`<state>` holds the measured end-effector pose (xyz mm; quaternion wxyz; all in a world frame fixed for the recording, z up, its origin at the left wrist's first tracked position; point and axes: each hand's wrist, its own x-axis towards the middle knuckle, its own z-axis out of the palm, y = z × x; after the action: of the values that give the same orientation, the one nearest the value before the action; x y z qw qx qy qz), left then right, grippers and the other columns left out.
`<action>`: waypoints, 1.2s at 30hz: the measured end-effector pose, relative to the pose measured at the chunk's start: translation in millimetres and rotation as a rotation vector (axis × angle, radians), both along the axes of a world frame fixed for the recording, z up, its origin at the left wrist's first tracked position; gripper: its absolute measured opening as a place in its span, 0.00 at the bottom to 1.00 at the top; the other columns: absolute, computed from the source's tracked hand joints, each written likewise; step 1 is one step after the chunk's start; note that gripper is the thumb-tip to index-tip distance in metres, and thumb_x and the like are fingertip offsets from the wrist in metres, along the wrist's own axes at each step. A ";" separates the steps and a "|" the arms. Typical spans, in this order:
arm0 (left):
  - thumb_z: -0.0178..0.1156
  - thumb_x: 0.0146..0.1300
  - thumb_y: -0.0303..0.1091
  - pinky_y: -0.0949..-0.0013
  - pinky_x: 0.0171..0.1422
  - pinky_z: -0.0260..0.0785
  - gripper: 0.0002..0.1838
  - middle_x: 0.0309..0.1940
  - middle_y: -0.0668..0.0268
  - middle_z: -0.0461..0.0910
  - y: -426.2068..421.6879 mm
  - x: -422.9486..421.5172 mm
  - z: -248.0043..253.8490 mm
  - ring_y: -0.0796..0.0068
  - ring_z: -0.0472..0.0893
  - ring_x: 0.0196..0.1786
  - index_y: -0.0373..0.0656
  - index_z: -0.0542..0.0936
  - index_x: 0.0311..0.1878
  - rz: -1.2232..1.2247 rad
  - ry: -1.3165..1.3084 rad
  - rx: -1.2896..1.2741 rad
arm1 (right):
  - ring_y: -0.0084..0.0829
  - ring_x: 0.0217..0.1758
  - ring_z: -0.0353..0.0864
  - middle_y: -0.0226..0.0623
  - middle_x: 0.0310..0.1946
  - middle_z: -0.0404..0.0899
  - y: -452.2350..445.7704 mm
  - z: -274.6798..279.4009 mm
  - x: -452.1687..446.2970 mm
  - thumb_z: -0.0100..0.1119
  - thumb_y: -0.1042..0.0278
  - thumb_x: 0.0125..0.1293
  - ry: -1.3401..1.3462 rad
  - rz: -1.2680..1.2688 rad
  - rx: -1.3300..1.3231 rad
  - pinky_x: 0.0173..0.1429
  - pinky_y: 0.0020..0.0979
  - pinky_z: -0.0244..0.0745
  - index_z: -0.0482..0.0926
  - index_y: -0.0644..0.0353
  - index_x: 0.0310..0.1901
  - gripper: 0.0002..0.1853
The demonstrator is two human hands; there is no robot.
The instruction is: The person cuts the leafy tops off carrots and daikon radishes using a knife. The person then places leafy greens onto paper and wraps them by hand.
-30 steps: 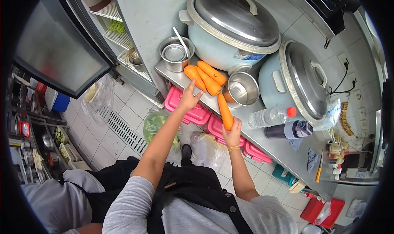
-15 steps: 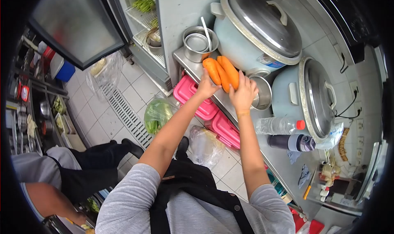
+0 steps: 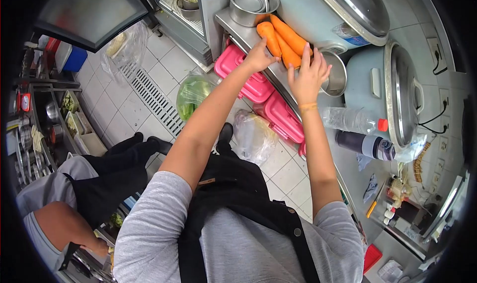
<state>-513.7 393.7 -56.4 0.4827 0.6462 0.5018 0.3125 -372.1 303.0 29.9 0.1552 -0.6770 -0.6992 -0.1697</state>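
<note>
Several orange carrots point(image 3: 290, 34) lie side by side at the edge of the steel counter point(image 3: 343, 159), in front of a large pale cooker. My left hand point(image 3: 259, 57) is at the left end of the carrots, fingers apart and close to the leftmost one. On the right, my right hand point(image 3: 308, 77) has its fingers spread, the fingertips at the near ends of the carrots. Neither hand is wrapped round a carrot. Just right of the carrots stands an empty metal pot point(image 3: 337, 74), partly behind my right hand.
Nested metal bowls point(image 3: 248, 2) stand behind the carrots. Two large cookers point(image 3: 380, 91) line the wall. A clear bottle point(image 3: 348, 120) and a dark flask point(image 3: 365, 145) lie right. Pink containers point(image 3: 280, 115) sit below the counter. A co-worker's arm point(image 3: 67, 226) shows lower left.
My right hand earlier held a carrot beside the pot; that carrot now lies with the others, and the hand has opened. The view has shifted, so the counter appears higher.
</note>
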 end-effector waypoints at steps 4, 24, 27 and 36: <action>0.70 0.51 0.40 0.68 0.51 0.74 0.46 0.62 0.46 0.66 -9.8 -22.5 -16.0 0.62 0.81 0.47 0.31 0.57 0.68 0.083 -0.254 0.033 | 0.49 0.62 0.61 0.49 0.59 0.64 -78.4 -15.0 -2.5 0.63 0.65 0.53 0.241 0.219 0.080 0.66 0.47 0.55 0.64 0.60 0.65 0.36; 0.59 0.63 0.41 0.70 0.33 0.67 0.14 0.21 0.67 0.77 -459.0 -304.1 -245.9 0.78 0.75 0.28 0.38 0.80 0.33 0.764 0.190 -0.635 | 0.52 0.58 0.62 0.55 0.54 0.64 -384.6 -164.9 -25.4 0.62 0.71 0.53 0.403 -0.153 -0.989 0.63 0.47 0.59 0.57 0.64 0.66 0.38; 0.54 0.66 0.47 0.69 0.28 0.63 0.22 0.15 0.68 0.73 -479.6 -271.1 -245.0 0.78 0.72 0.21 0.39 0.78 0.24 0.681 0.107 -0.866 | 0.54 0.58 0.62 0.57 0.54 0.64 -345.9 -213.4 -35.5 0.61 0.70 0.54 0.482 -0.016 -0.996 0.63 0.47 0.59 0.61 0.65 0.64 0.35; 0.57 0.64 0.34 0.71 0.29 0.65 0.07 0.30 0.65 0.77 -510.0 -203.7 -242.9 0.74 0.71 0.23 0.42 0.76 0.42 0.861 0.340 -0.574 | 0.46 0.49 0.73 0.46 0.41 0.75 -168.9 -546.2 -165.0 0.56 0.66 0.57 0.264 0.549 -1.074 0.53 0.41 0.70 0.77 0.64 0.39 0.11</action>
<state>-717.4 -116.3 -299.3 0.3801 0.2662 0.8572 0.2235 -537.1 134.2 -516.3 -0.0840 -0.4712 -0.8106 0.3375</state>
